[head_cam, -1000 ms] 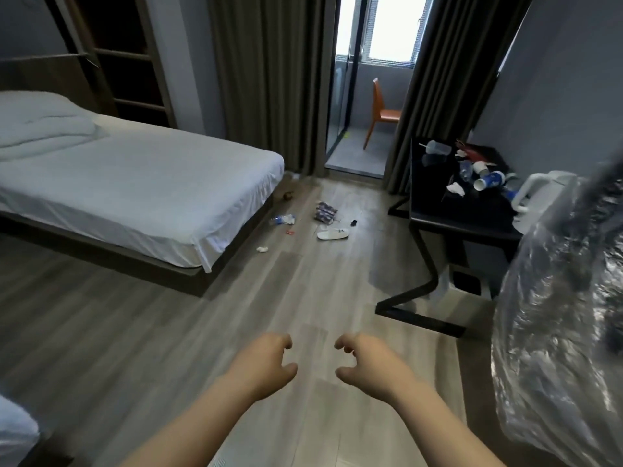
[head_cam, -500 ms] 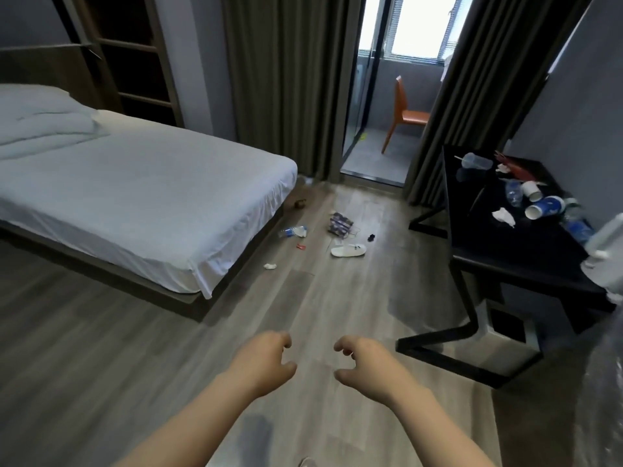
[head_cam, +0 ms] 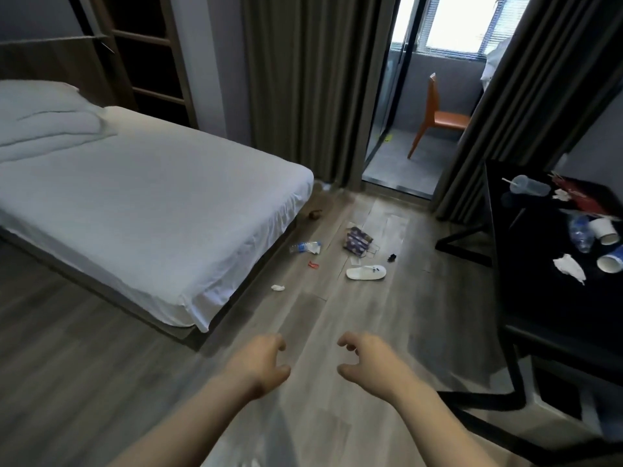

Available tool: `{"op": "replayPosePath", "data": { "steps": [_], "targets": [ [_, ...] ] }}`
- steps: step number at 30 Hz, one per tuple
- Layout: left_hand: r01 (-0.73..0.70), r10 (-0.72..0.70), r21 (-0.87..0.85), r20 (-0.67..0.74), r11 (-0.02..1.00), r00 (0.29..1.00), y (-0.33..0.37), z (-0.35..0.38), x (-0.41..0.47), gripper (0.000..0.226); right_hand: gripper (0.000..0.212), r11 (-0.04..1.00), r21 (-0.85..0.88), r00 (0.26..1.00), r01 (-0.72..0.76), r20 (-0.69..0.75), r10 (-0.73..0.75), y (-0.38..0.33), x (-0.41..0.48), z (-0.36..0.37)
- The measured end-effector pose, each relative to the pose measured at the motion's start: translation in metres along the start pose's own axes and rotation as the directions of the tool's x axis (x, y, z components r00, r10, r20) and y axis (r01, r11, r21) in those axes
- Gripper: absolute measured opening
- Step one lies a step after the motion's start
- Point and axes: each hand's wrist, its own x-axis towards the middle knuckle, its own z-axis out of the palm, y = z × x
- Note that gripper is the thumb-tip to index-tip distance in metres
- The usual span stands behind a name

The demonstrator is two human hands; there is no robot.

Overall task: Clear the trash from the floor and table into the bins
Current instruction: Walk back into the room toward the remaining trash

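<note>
The left hand (head_cam: 259, 362) and right hand (head_cam: 371, 362) hung forward, each grip loosely curled and empty, likely readied for the bottle (head_cam: 305, 247) on the floor (head_cam: 337, 332) beside the bed (head_cam: 151, 203) and cups (head_cam: 605, 230) on the counter (head_cam: 532, 291).

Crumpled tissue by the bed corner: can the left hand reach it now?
Probably not yet: the left hand hangs empty, well short of the crumpled tissue. Only bare floor lies between, so stepping closer should do.

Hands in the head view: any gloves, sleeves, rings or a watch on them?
No. The left hand and right hand are bare, with no gloves, rings or watch visible. The left forearm and right forearm are uncovered to the frame's edge; no sleeve shows.
</note>
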Motion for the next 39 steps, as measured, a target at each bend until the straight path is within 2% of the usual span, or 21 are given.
{"op": "replayPosePath", "data": {
  "steps": [14,21,26,33,39],
  "targets": [
    [-0.065,0.064,0.051,0.003,0.997,0.998,-0.068,-0.098,0.214,0.044,0.048,0.995,0.034,0.995,-0.096,-0.034,0.097,-0.034,0.209,-0.067],
    [-0.057,0.054,0.025,0.084,0.998,0.995,-0.085,-0.117,0.292,0.047,0.049,0.99,0.03,0.99,-0.139,-0.003,0.139,-0.034,0.281,-0.09],
    [-0.048,0.048,0.002,0.082,0.999,0.995,-0.087,-0.129,0.355,0.046,0.047,0.991,0.02,0.992,-0.13,0.013,0.129,-0.024,0.342,-0.113],
    [-0.002,0.002,-0.004,0.092,1.0,0.996,-0.074,-0.151,0.46,0.026,0.047,0.994,0.046,0.994,-0.102,0.04,0.1,0.002,0.445,-0.162],
    [0.031,-0.027,-0.03,0.111,0.999,0.993,-0.059,-0.162,0.541,0.039,0.048,0.995,0.028,0.992,-0.092,0.091,0.089,0.027,0.528,-0.197]
  ]
}}
